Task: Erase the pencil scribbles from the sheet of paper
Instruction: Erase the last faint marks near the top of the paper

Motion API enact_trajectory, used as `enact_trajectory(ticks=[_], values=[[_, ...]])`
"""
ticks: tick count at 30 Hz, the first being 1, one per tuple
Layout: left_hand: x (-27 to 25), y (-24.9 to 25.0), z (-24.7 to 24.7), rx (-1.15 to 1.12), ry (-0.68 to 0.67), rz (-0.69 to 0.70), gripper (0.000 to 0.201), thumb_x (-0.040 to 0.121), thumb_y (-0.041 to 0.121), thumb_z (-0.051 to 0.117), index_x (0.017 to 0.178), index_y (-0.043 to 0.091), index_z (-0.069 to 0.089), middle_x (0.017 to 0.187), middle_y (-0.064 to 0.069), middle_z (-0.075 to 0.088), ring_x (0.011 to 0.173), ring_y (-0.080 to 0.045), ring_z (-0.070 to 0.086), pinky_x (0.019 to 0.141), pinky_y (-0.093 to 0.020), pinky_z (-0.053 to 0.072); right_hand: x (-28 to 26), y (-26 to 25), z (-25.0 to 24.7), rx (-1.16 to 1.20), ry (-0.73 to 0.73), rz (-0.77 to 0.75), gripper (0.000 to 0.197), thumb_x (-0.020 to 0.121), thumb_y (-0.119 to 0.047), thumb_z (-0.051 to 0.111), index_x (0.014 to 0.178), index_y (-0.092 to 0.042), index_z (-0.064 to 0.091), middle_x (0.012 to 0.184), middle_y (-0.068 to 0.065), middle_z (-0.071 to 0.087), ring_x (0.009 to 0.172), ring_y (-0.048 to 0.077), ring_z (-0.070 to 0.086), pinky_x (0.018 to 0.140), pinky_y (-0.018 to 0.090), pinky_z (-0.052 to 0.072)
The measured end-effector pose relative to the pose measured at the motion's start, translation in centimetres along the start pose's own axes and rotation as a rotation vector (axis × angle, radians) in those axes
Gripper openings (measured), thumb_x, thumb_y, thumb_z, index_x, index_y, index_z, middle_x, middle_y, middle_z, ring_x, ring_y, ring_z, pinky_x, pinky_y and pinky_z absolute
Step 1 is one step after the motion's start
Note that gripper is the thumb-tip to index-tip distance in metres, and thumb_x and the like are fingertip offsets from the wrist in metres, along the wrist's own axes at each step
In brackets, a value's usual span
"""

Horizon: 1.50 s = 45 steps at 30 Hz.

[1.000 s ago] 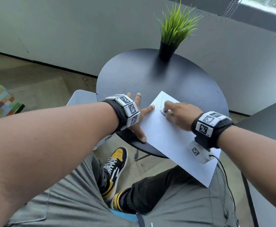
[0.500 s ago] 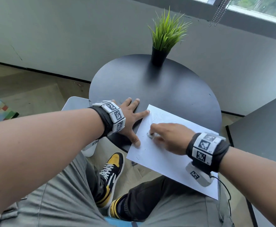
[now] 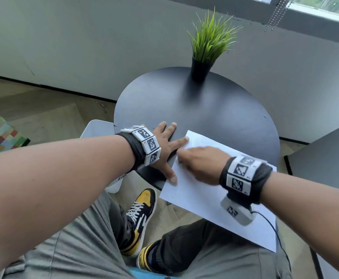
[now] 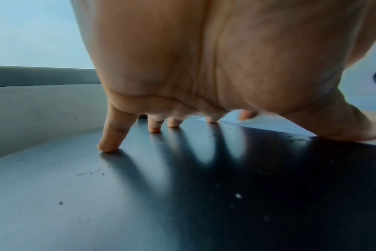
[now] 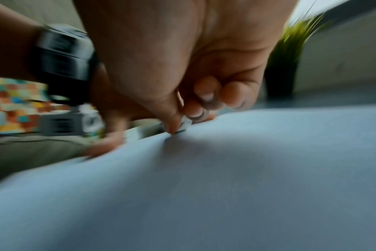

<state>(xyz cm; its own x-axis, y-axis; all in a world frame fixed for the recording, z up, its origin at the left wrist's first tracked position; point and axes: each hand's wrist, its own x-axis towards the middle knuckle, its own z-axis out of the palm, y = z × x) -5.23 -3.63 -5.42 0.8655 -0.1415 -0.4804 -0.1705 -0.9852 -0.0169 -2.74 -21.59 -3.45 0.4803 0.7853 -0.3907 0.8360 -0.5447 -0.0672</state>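
Observation:
A white sheet of paper lies on the near right of a round black table and hangs over its front edge. Faint pencil scribbles show near the sheet's far corner. My left hand lies flat with spread fingers; its index tip and thumb press the sheet's left edge, the other fingers rest on the tabletop. My right hand, blurred, pinches a small pale eraser between thumb and fingers and presses it on the paper near the left edge.
A black pot with green grass-like plant stands at the table's far side. A second dark table is at the right. My lap and a yellow-black shoe are below the front edge. A white stool sits left.
My right hand with the eraser has moved across the sheet from near the far corner toward the left edge. The left hand keeps pressing the sheet. The head view has shifted.

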Motion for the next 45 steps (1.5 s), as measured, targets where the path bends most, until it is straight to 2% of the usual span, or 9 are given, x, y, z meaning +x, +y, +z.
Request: enact_trajectory(ticks=[7,12,17,21,26,30,36,40,45], values=[[-0.1,0.4,0.0,0.029,-0.006,-0.023,0.143,0.045,0.097,0.063,0.152,0.049,-0.018,0.165,-0.007,-0.024,0.152,-0.038,-0.014,0.107,-0.076,0.016,-0.9,-1.3,0.3,0.036,-0.033,-0.177,0.019,0.093,-0.016,0.048,0.101,-0.026,0.036,0.097,-0.007,0.049,0.089,0.029,0.057,0.074,0.042,0.05],[-0.4,0.2,-0.4,0.005,-0.022,-0.005,0.143,0.047,0.096,0.063,0.155,0.045,-0.016,0.165,-0.01,-0.023,0.151,-0.04,-0.015,0.111,-0.071,0.016,0.7,3.8,-0.8,0.018,0.122,0.06,0.019,0.098,-0.037,0.034,0.114,-0.028,0.039,0.109,0.001,0.058,0.097,0.032,0.06,0.081,0.04,0.05],[-0.4,0.7,-0.8,0.017,-0.047,-0.022,0.147,0.045,0.095,0.066,0.153,0.045,-0.019,0.164,-0.01,-0.025,0.151,-0.041,-0.015,0.111,-0.072,0.017,-1.5,0.1,0.5,0.044,0.001,-0.151,0.016,0.1,-0.028,0.042,0.115,-0.023,0.044,0.107,-0.005,0.056,0.088,0.024,0.055,0.073,0.037,0.046],[0.2,0.7,-0.9,-0.003,-0.058,-0.02,0.148,0.045,0.091,0.071,0.154,0.045,-0.018,0.164,-0.013,-0.025,0.151,-0.044,-0.015,0.112,-0.072,0.013,0.3,3.6,-0.9,0.017,0.081,0.085,0.024,0.095,-0.029,0.034,0.119,-0.028,0.04,0.115,0.001,0.059,0.099,0.032,0.06,0.078,0.04,0.05],[0.2,0.9,-0.9,0.028,-0.066,-0.034,0.15,0.043,0.093,0.069,0.153,0.044,-0.02,0.163,-0.014,-0.026,0.151,-0.045,-0.014,0.11,-0.075,0.014,-1.6,-0.4,0.1,0.059,-0.051,-0.14,0.019,0.098,-0.025,0.043,0.116,-0.03,0.041,0.115,-0.006,0.058,0.095,0.028,0.058,0.079,0.04,0.049],[0.6,0.9,-0.9,0.01,-0.067,-0.027,0.151,0.043,0.091,0.072,0.153,0.043,-0.02,0.163,-0.016,-0.026,0.15,-0.047,-0.013,0.113,-0.073,0.013,0.3,4.0,-1.2,0.035,0.077,0.121,0.02,0.097,-0.035,0.037,0.116,-0.029,0.04,0.117,-0.001,0.06,0.097,0.032,0.06,0.08,0.043,0.052],[0.5,1.0,-1.0,0.023,-0.082,-0.03,0.152,0.043,0.092,0.071,0.153,0.043,-0.022,0.162,-0.016,-0.028,0.149,-0.048,-0.015,0.111,-0.074,0.013,-1.6,0.6,0.2,0.037,-0.047,-0.16,0.016,0.101,-0.037,0.039,0.111,-0.025,0.042,0.108,-0.005,0.057,0.084,0.025,0.053,0.074,0.037,0.046],[0.7,0.8,-0.9,0.005,-0.074,-0.023,0.151,0.043,0.091,0.072,0.152,0.044,-0.022,0.162,-0.016,-0.027,0.149,-0.048,-0.015,0.113,-0.074,0.013,-0.4,5.2,-1.0,-0.012,0.078,0.116,0.017,0.096,-0.04,0.029,0.104,-0.029,0.038,0.106,-0.003,0.059,0.087,0.03,0.057,0.077,0.04,0.05],[0.4,1.1,-0.9,0.012,-0.074,-0.029,0.152,0.044,0.089,0.074,0.154,0.043,-0.02,0.162,-0.016,-0.028,0.149,-0.047,-0.018,0.111,-0.074,0.012,-2.2,0.3,0.7,0.017,-0.109,-0.187,0.015,0.098,-0.026,0.043,0.113,-0.027,0.038,0.108,-0.004,0.054,0.09,0.028,0.057,0.076,0.042,0.049]])
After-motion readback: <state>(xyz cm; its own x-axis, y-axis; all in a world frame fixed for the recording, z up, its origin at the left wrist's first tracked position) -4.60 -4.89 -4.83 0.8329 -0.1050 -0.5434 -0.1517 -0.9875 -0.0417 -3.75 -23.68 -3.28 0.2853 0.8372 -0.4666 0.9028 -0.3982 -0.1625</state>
